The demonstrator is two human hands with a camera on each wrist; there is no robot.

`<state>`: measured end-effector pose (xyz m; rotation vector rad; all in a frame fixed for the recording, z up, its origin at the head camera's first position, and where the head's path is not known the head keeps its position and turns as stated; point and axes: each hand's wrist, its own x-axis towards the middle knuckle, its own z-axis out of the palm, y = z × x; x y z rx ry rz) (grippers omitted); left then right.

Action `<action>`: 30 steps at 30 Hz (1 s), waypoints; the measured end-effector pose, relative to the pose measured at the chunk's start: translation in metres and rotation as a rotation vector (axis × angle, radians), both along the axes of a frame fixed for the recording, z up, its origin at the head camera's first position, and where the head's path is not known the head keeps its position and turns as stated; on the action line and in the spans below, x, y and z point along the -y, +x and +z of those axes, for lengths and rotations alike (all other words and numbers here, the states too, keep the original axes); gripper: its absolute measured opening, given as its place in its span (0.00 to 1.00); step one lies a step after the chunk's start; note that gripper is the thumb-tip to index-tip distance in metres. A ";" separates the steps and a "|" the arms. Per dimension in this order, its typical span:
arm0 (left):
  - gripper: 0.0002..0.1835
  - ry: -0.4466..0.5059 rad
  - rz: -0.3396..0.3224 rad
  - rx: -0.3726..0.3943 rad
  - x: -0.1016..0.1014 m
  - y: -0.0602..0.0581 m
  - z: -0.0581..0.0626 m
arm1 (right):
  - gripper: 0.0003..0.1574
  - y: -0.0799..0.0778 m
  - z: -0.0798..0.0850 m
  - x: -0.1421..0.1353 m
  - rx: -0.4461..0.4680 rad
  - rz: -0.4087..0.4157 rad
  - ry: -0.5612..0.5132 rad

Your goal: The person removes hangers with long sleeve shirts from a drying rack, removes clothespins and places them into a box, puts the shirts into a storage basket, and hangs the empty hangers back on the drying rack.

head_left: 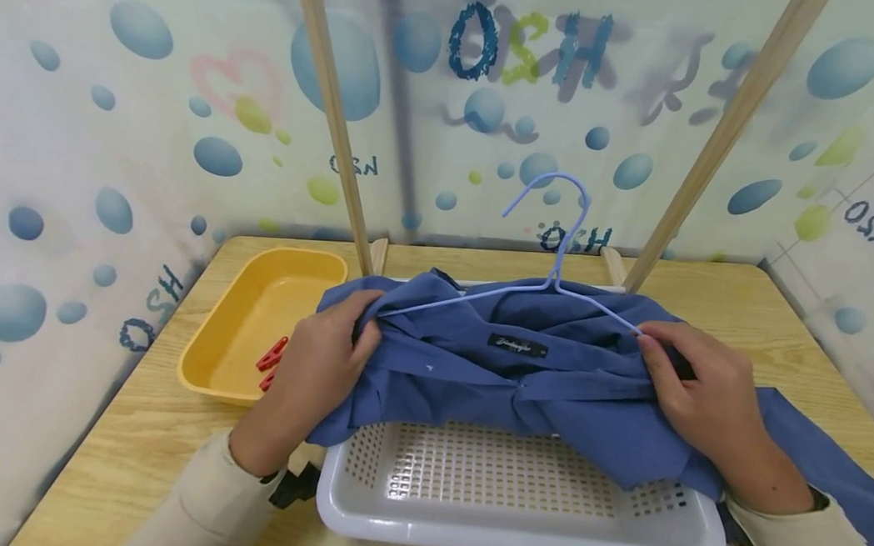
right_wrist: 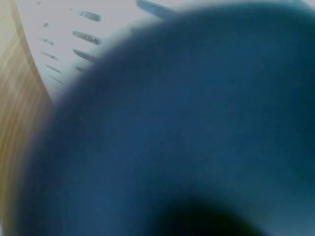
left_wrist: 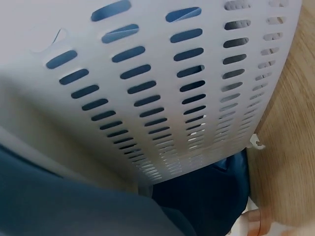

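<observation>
A blue collared shirt (head_left: 467,400) with a black neck label lies over a white basket (head_left: 496,531) in the head view. A light purple clothes hanger (head_left: 558,259) sits at its neck opening, hook upward, arms reaching toward both shoulders. My left hand (head_left: 326,366) grips the left shoulder cloth at the end of the hanger's arm. At the other shoulder, my right hand (head_left: 700,389) pinches the hanger's right arm together with the cloth. The left wrist view shows the basket's slotted wall (left_wrist: 162,88) and dark blue cloth (left_wrist: 206,196). Blurred blue cloth (right_wrist: 172,123) fills most of the right wrist view.
To the left, a yellow tub (head_left: 216,326) holds red clothespins (head_left: 272,353). Two wooden poles (head_left: 334,116) rise at the back of the wooden table (head_left: 118,454). One sleeve (head_left: 831,464) trails past my right forearm. A patterned sheet (head_left: 446,123) hangs behind.
</observation>
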<state>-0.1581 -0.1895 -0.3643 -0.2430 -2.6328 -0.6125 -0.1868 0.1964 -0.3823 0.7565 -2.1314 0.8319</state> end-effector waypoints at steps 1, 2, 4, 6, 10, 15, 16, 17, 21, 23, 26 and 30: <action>0.17 -0.002 0.000 0.003 0.000 0.000 0.000 | 0.15 0.000 0.000 0.000 0.006 -0.001 0.007; 0.17 -0.003 0.000 0.004 0.000 0.000 0.000 | 0.13 0.000 0.000 0.000 0.009 -0.003 0.008; 0.17 -0.004 0.001 0.004 0.000 -0.001 0.000 | 0.11 0.000 -0.001 0.000 0.004 -0.007 0.005; 0.17 -0.003 0.000 0.005 0.000 -0.001 -0.001 | 0.10 0.000 -0.001 0.000 0.000 -0.014 0.007; 0.16 -0.012 0.017 0.000 0.001 -0.002 -0.003 | 0.10 0.002 -0.002 0.000 0.011 -0.017 0.023; 0.16 -0.097 0.084 -0.032 0.004 -0.003 -0.003 | 0.14 0.000 -0.003 0.002 -0.003 -0.003 -0.004; 0.16 -0.117 0.098 -0.026 0.004 -0.003 -0.002 | 0.15 0.000 -0.003 0.003 -0.009 -0.003 -0.009; 0.16 -0.137 0.111 -0.016 0.004 -0.003 -0.002 | 0.15 0.000 -0.003 0.003 -0.013 -0.003 -0.016; 0.18 -0.200 0.148 0.068 0.006 -0.003 -0.001 | 0.10 0.000 -0.004 0.002 -0.017 -0.023 -0.005; 0.19 -0.218 0.156 0.099 0.006 -0.004 0.000 | 0.09 -0.001 -0.006 0.002 -0.023 -0.035 0.001; 0.20 -0.225 0.160 0.130 0.007 -0.004 0.001 | 0.09 -0.001 -0.008 0.002 -0.034 -0.044 -0.005; 0.20 -0.225 0.158 0.132 0.007 -0.005 0.002 | 0.09 -0.001 -0.005 0.002 -0.015 -0.031 -0.006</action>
